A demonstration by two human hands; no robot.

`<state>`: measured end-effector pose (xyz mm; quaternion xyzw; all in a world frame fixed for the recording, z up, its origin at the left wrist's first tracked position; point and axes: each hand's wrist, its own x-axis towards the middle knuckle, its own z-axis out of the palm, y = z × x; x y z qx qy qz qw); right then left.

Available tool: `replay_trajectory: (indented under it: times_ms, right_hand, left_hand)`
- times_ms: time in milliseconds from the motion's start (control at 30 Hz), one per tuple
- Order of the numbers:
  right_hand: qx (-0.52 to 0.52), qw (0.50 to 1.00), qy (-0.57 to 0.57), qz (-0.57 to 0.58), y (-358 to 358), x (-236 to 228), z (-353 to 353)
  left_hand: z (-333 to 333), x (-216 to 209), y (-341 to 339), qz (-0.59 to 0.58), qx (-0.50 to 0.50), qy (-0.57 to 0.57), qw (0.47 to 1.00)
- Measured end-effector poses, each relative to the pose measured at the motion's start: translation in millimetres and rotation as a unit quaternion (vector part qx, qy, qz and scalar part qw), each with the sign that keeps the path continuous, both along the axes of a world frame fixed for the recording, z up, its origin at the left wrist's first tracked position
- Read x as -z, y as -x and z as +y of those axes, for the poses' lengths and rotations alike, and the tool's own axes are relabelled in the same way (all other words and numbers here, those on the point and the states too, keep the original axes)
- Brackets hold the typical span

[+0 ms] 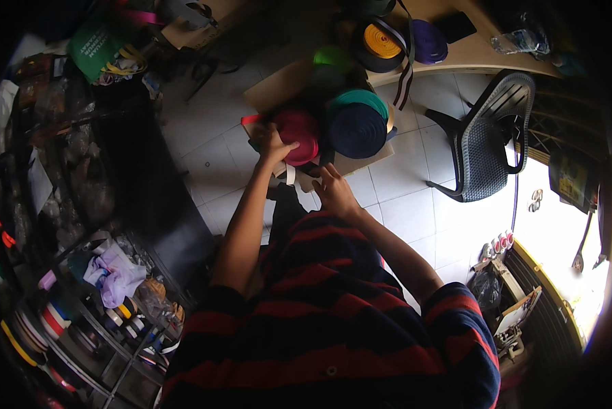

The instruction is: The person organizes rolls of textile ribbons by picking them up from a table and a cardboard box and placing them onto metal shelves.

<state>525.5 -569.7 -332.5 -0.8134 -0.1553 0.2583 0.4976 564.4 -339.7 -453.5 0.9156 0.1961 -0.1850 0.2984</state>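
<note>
A cardboard box (367, 162) on the floor before me holds several coiled rolls of webbing. My left hand (273, 147) grips the near left edge of a red roll (297, 133), its thumb stretched across the top. To the right of that roll lies a navy blue roll (357, 131), with a teal roll (377, 101) partly hidden beneath it. A bright green roll (330, 57) sits in shadow at the back. At the near side of the box, my right hand (336, 192) has its fingers bent together by a dark strip; what they hold is hard to make out.
A black plastic chair (486, 140) stands at the right. Behind the box, a wooden table (479, 58) bears a yellow roll (381, 41) and a purple roll (428, 42), with straps hanging over its edge. Crowded shelves (115, 354) and a dark panel (142, 170) line the left.
</note>
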Motion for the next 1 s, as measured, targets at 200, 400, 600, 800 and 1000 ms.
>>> replay_trajectory:
  times_ms: [200,400,600,800,1000]
  right_hand:
    - [0.054,0.996,0.003,-0.069,-11.7,28.3,20.2]
    - [0.047,0.979,-0.026,-0.195,-52.6,-26.8,34.7]
    - [-0.052,0.973,-0.225,0.028,-62.3,-107.1,85.6]
    - [-0.195,0.940,-0.264,-0.091,-35.8,-158.1,150.9]
    - [-0.359,0.887,-0.231,-0.176,1.1,-204.1,221.6]
  left_hand:
    - [-4.3,-21.2,8.7,-0.077,0.054,0.074,0.993]
    - [7.0,-167.8,16.0,-0.028,-0.031,0.204,0.978]
    - [31.3,-257.0,83.8,-0.281,-0.200,0.320,0.882]
    - [55.0,-288.4,155.9,-0.368,-0.347,0.371,0.779]
    - [112.9,-319.7,233.2,-0.408,-0.183,0.018,0.894]
